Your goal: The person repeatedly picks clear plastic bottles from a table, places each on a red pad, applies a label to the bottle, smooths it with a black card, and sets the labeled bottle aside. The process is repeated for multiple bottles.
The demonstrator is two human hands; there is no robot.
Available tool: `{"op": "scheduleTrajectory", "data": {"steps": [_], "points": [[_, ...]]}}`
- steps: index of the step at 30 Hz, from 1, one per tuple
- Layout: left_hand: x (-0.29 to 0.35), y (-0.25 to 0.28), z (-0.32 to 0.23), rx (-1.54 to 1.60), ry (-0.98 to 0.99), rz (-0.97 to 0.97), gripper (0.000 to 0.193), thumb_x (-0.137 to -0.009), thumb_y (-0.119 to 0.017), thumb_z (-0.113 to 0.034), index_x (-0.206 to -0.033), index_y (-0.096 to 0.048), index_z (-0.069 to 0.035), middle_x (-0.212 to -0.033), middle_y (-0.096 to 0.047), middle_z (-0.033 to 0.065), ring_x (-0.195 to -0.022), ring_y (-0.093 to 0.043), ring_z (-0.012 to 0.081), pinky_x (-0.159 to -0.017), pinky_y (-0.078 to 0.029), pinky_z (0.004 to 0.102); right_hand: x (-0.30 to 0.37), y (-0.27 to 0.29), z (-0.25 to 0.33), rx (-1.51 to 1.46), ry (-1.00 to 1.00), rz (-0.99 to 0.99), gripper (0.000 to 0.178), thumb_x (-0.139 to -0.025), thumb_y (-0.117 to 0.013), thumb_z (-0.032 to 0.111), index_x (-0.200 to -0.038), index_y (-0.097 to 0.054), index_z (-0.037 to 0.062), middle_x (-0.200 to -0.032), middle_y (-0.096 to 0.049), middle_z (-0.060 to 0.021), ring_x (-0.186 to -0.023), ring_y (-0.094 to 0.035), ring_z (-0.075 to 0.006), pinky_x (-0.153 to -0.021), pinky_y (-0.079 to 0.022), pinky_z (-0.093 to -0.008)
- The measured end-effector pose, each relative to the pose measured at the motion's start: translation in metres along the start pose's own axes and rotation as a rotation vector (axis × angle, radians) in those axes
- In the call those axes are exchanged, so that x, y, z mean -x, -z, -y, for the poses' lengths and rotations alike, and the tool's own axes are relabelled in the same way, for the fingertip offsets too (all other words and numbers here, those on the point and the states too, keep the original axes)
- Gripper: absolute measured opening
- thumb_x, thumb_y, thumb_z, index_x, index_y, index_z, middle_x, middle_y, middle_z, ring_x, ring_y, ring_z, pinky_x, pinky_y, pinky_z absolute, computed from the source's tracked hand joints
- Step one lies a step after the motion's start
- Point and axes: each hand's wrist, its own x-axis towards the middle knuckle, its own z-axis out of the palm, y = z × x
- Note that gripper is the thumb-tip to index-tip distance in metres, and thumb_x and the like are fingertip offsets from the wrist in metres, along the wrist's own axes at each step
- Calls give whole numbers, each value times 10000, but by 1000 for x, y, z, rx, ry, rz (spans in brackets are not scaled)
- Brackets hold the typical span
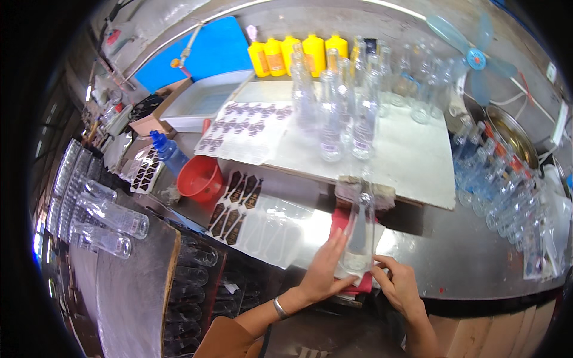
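Observation:
A clear glass bottle lies at the table's near edge, over a red cloth, its neck pointing away from me. My left hand rests along the bottle's left side, fingers stretched out flat and thumb apart near the base. At the lower right edge of the bottle, the bent fingers of my right hand come together in a pinch. What they pinch, if anything, is too small to make out. Left of the bottle lie a sheet of dark, bottle-shaped labels and a pale backing sheet.
Several upright bottles stand on the raised white board, beside printed label sheets. A red cup and blue squeeze bottle are at left. More bottles lie left and crowd the right, near a fan.

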Motion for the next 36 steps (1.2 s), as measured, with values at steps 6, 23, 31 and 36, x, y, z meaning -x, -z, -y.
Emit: {"op": "scheduleTrajectory", "data": {"steps": [6,23,31,36], "points": [[-40,88,90,-313,22,-321,927,-787,-844,-193,-1520,-341,67,-1561,-385,269,-1436,-391,416,-1198,-274,503,3,4,-11,-61,-116,-119,249,-905,-707,130,-1087,-721,-40,-821,-738,-126,-578,-577,-101,-575,-465,-272],[-78,230,204,-865,375,-424,804,-831,-714,-286,-1509,-394,4,-1557,-415,201,-1493,-294,378,-1209,-192,596,-3,-6,-22,-39,-67,-142,215,-911,-683,64,-1100,-704,-37,-819,-752,-87,-572,-555,-53,-551,-443,-231],[-64,246,262,-929,79,-723,206,-880,-672,-85,-1077,-723,-60,-1090,-729,110,-1070,-662,291,-1037,-440,497,12,-15,-35,-80,23,-128,241,-877,-732,76,-1102,-716,-8,-813,-721,-84,-553,-566,-104,-545,-466,-260],[-63,254,257,-339,350,-987,169,-944,-678,-153,-967,-737,3,-817,-735,90,-743,-683,139,-669,-511,298,17,-15,-33,-86,59,-77,239,-889,-733,87,-1108,-712,-6,-825,-730,-86,-556,-562,-103,-545,-464,-259]]}}
